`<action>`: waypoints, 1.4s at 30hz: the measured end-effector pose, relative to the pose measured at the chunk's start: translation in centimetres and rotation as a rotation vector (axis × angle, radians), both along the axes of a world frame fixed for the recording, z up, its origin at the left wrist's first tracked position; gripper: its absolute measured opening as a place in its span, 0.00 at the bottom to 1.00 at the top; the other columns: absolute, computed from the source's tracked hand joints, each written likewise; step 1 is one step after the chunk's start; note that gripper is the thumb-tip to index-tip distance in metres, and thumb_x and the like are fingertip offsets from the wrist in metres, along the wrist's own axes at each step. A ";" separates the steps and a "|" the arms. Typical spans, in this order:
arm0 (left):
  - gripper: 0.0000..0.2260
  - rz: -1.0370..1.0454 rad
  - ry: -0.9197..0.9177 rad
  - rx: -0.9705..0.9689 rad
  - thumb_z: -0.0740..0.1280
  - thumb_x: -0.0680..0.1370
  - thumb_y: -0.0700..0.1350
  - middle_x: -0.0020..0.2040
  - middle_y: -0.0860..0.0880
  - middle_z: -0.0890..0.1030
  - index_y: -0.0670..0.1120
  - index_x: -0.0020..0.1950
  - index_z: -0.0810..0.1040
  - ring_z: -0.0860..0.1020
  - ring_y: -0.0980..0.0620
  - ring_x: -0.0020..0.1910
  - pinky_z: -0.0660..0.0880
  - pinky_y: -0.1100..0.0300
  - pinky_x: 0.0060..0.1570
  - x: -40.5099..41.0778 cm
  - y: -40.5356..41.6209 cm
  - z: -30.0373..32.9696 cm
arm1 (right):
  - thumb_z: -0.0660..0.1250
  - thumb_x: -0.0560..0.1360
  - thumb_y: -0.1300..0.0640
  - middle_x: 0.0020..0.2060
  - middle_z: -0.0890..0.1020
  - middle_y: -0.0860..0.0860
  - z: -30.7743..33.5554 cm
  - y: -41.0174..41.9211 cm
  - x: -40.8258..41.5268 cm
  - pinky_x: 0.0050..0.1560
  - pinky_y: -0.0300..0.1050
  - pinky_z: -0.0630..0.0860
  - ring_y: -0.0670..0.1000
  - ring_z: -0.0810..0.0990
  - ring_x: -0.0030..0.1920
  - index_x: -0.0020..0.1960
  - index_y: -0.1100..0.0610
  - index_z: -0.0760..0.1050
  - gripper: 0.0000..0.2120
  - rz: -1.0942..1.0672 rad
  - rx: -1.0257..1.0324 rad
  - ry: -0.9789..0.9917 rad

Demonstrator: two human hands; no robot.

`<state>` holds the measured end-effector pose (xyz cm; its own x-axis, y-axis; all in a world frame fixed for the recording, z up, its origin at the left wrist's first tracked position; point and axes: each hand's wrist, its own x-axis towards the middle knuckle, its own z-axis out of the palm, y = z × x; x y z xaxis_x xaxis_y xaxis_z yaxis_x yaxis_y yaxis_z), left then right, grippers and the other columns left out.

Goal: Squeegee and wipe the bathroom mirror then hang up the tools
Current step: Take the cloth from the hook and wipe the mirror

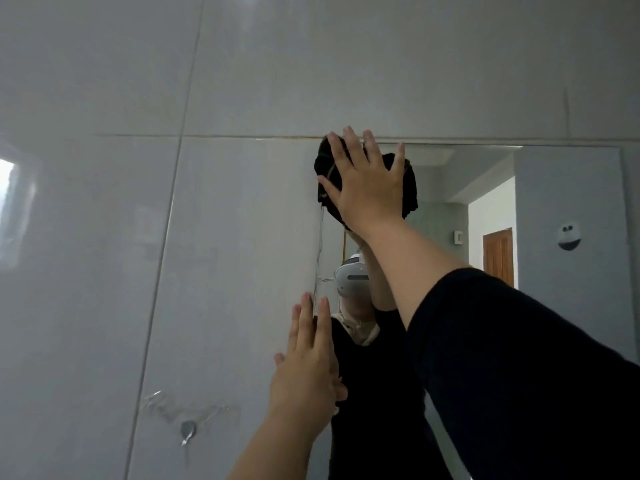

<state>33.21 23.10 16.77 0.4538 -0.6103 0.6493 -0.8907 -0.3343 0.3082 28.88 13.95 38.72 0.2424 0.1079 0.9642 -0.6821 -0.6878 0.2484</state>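
Right hand [367, 188], fingers spread flat, presses a dark cloth [410, 188] on the mirror [568, 202] at its upper left corner; left hand [304, 372] lies open, empty, lower frame. Unpinched cloth may slip down.

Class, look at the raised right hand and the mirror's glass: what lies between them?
In the head view, a dark cloth lies between the right hand and the mirror, pressed flat at its top left corner.
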 end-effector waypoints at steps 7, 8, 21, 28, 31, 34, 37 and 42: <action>0.53 0.015 -0.006 -0.006 0.71 0.73 0.45 0.70 0.58 0.21 0.58 0.67 0.23 0.25 0.56 0.69 0.59 0.39 0.71 0.1 0.2 -0.2 | 0.46 0.80 0.38 0.77 0.54 0.50 0.2 -3.4 -4.8 0.71 0.69 0.47 0.56 0.51 0.77 0.78 0.48 0.49 0.29 -0.038 0.138 -0.127; 0.53 0.011 -0.005 -0.006 0.71 0.73 0.45 0.70 0.58 0.22 0.58 0.67 0.23 0.25 0.56 0.69 0.60 0.39 0.71 0.2 0.2 -0.2 | 0.46 0.80 0.38 0.77 0.54 0.50 0.2 -4.0 -5.7 0.71 0.69 0.47 0.55 0.51 0.77 0.77 0.48 0.49 0.29 -0.042 0.152 -0.140; 0.58 -0.009 0.020 -0.020 0.75 0.70 0.46 0.68 0.59 0.20 0.59 0.66 0.21 0.24 0.56 0.70 0.57 0.39 0.72 0.4 0.0 -0.2 | 0.43 0.79 0.38 0.78 0.51 0.52 -0.9 -11.9 -16.7 0.70 0.72 0.44 0.55 0.49 0.77 0.78 0.46 0.46 0.29 -0.085 0.374 -0.343; 0.59 0.002 -0.008 -0.013 0.76 0.69 0.46 0.69 0.58 0.20 0.60 0.66 0.20 0.26 0.55 0.71 0.56 0.39 0.72 0.6 0.1 -0.3 | 0.46 0.79 0.39 0.77 0.53 0.54 -2.8 -15.5 -21.4 0.70 0.72 0.45 0.56 0.50 0.77 0.77 0.49 0.48 0.29 -0.038 0.515 -0.517; 0.60 0.011 -0.012 -0.001 0.76 0.69 0.47 0.69 0.58 0.20 0.59 0.65 0.19 0.25 0.55 0.70 0.55 0.39 0.73 0.6 0.0 -0.3 | 0.47 0.79 0.40 0.77 0.55 0.54 -4.2 -16.1 -22.3 0.70 0.70 0.47 0.57 0.54 0.76 0.77 0.49 0.49 0.29 0.002 0.547 -0.595; 0.60 0.019 -0.015 -0.005 0.76 0.69 0.47 0.68 0.58 0.19 0.59 0.65 0.19 0.25 0.55 0.70 0.57 0.39 0.72 0.6 -0.2 -0.2 | 0.47 0.79 0.41 0.76 0.56 0.55 -6.0 -15.5 -21.5 0.70 0.71 0.49 0.58 0.55 0.76 0.77 0.50 0.50 0.29 -0.014 0.527 -0.626; 0.60 0.019 -0.007 -0.010 0.76 0.69 0.46 0.68 0.59 0.19 0.59 0.65 0.20 0.25 0.54 0.70 0.58 0.38 0.72 0.5 -0.2 -0.2 | 0.46 0.80 0.41 0.77 0.55 0.56 -7.2 -14.0 -19.4 0.70 0.72 0.48 0.59 0.53 0.76 0.77 0.52 0.51 0.29 -0.067 0.501 -0.605; 0.60 0.028 -0.003 -0.004 0.76 0.69 0.47 0.67 0.58 0.19 0.58 0.66 0.20 0.25 0.55 0.70 0.59 0.38 0.71 0.4 -0.2 -0.2 | 0.46 0.80 0.40 0.77 0.55 0.54 -7.2 -10.2 -14.7 0.69 0.71 0.44 0.58 0.52 0.77 0.77 0.50 0.51 0.28 -0.069 0.400 -0.466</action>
<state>33.66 22.95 16.55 0.4690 -0.5947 0.6530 -0.8817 -0.3580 0.3072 14.19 3.71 31.55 -0.2202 -0.2847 0.9330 -0.7034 -0.6163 -0.3541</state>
